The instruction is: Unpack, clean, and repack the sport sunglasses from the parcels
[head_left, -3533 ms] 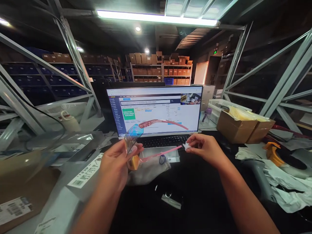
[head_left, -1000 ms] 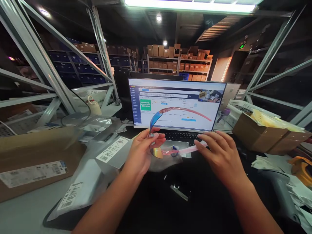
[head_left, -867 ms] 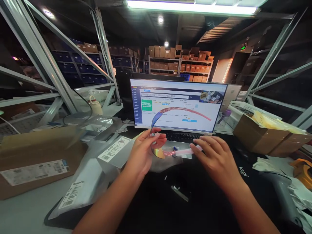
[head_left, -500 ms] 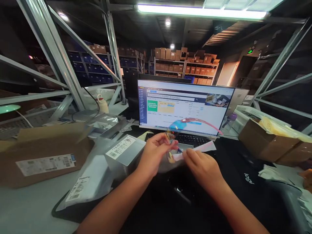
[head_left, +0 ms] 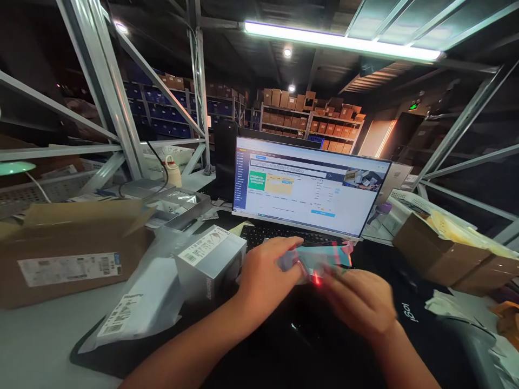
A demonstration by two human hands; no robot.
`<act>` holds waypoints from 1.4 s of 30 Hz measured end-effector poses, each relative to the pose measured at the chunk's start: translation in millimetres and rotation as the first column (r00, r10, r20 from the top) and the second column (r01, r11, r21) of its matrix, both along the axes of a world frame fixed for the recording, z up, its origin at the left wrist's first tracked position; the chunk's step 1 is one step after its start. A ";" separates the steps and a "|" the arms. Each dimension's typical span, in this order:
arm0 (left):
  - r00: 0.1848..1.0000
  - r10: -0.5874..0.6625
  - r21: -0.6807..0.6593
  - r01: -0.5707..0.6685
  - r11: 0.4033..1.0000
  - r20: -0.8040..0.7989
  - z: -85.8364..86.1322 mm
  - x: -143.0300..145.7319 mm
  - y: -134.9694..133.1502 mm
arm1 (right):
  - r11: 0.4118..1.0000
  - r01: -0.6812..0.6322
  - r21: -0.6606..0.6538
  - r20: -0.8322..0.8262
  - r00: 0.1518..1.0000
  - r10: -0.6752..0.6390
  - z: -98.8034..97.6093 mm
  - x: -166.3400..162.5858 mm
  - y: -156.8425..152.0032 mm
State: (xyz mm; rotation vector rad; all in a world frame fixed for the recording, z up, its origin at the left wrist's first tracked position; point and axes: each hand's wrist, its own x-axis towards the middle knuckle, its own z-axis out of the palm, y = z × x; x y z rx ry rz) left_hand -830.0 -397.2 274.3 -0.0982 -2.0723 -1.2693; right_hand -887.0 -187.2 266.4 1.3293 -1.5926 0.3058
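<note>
A pair of sunglasses [head_left: 326,256] with a bluish mirrored lens and pinkish parts is held low, just in front of the keyboard. My left hand [head_left: 270,270] grips its left side between thumb and fingers. At its lower right edge is my right hand [head_left: 363,302], fingers curled in and smeared by motion; what they hold is hidden. A bright red glint shows on the glasses near those fingertips. Left of my left hand stands a grey box [head_left: 213,256] with a product label on top. Beside it lies a white packet in a clear plastic bag [head_left: 140,302].
A lit monitor [head_left: 304,186] stands behind the keyboard [head_left: 267,235]. An open, labelled cardboard box [head_left: 73,265] sits at the left, another carton [head_left: 438,254] at the right. Crumpled paper [head_left: 450,308] lies on the right. Metal posts frame the desk.
The sunglasses have turned and come lower; the raised pink arm no longer stands up before the screen. My right hand has moved right. The white strip near it is out of sight.
</note>
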 end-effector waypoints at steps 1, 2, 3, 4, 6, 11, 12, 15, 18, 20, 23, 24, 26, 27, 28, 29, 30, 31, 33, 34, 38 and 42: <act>1.000 0.003 -0.013 -0.003 1.000 -0.019 0.2 0.3 -0.6 | 0.992 0.034 -0.120 0.020 0.999 -0.032 3.3 -0.2 7.0; 1.000 0.006 -0.023 -0.007 1.000 -0.031 0.3 0.5 -1.0 | 0.964 0.091 -0.249 0.060 0.995 -0.079 6.7 -1.5 13.4; 0.999 0.008 -0.033 -0.009 0.999 -0.039 0.4 0.8 -1.0 | 0.920 0.158 -0.358 0.136 0.984 -0.116 10.1 -3.8 18.7; 0.999 0.011 -0.043 -0.013 0.999 -0.045 0.5 1.1 -0.6 | 0.879 0.222 -0.422 0.247 0.961 -0.124 13.2 -6.8 22.5; 0.998 0.011 -0.063 -0.014 0.998 -0.057 0.5 2.2 1.3 | 0.878 0.281 -0.387 0.484 0.873 -0.066 17.5 -13.4 25.1; 0.990 0.002 -0.105 -0.017 0.994 -0.143 -0.7 3.3 6.6 | 0.968 0.097 -0.230 0.732 0.673 0.106 14.2 -19.5 11.4; 0.987 -0.007 -0.118 -0.012 0.993 -0.159 -1.3 2.8 6.8 | 0.966 0.057 -0.251 0.771 0.615 0.164 12.9 -18.5 8.3; 0.987 -0.043 -0.160 0.018 0.987 -0.158 -3.4 0.3 5.9 | 0.957 -0.027 -0.290 0.848 0.455 0.270 12.6 -14.7 4.5; 0.990 -0.050 -0.138 0.032 0.990 -0.128 -5.0 -1.5 4.7 | 0.965 -0.016 -0.261 0.818 0.528 0.230 17.0 -12.1 8.4; 0.994 -0.052 -0.130 0.039 0.991 -0.100 -5.3 -1.1 4.7 | 0.972 -0.011 -0.233 0.776 0.601 0.193 19.6 -12.3 12.3; 0.999 -0.051 -0.207 0.047 0.977 -0.017 -3.7 1.8 5.6 | 0.970 -0.005 -0.243 0.770 0.607 0.196 19.1 -17.6 15.5; 0.998 -0.057 -0.242 0.058 0.968 0.012 -2.7 2.8 5.7 | 0.965 0.001 -0.261 0.784 0.584 0.211 17.6 -21.1 15.7; 0.997 -0.063 -0.287 0.076 0.955 0.053 -0.8 4.0 5.2 | 0.946 0.025 -0.322 0.828 0.492 0.269 13.1 -30.6 15.3; 0.996 -0.059 -0.292 0.075 0.953 0.064 -0.3 4.1 4.2 | 0.928 0.042 -0.371 0.847 0.425 0.319 10.6 -36.0 15.1; 0.997 -0.045 -0.289 0.063 0.955 0.068 -0.3 3.6 2.8 | 0.902 0.063 -0.427 0.857 0.347 0.382 8.1 -41.3 14.9; 0.997 -0.022 -0.281 0.041 0.959 0.071 -1.0 2.7 1.1 | 0.871 0.087 -0.483 0.853 0.270 0.446 6.2 -46.1 14.9; 0.998 0.007 -0.270 0.011 0.963 0.068 -2.4 1.2 -1.0 | 0.840 0.108 -0.531 0.839 0.208 0.503 5.0 -50.2 15.0; 0.997 0.036 -0.261 -0.018 0.965 0.061 -4.4 -0.9 -3.2 | 0.815 0.122 -0.566 0.821 0.168 0.545 4.7 -53.3 15.4; 0.996 0.073 -0.250 -0.060 0.967 0.044 -9.8 -6.9 -7.6 | 0.796 0.132 -0.591 0.805 0.156 0.573 6.5 -56.4 17.0; 0.995 0.084 -0.244 -0.071 0.967 0.044 -12.7 -10.7 -9.5 | 0.795 0.133 -0.591 0.804 0.173 0.569 8.2 -56.7 18.1; 0.986 0.104 -0.275 -0.066 0.959 0.129 -19.5 -25.5 -13.8 | 0.796 0.142 -0.588 0.801 0.235 0.550 14.1 -56.0 25.8; 0.953 0.127 -0.393 -0.010 0.920 0.274 -17.4 -29.4 -13.0 | 0.791 0.138 -0.597 0.792 0.258 0.553 14.9 -58.3 35.2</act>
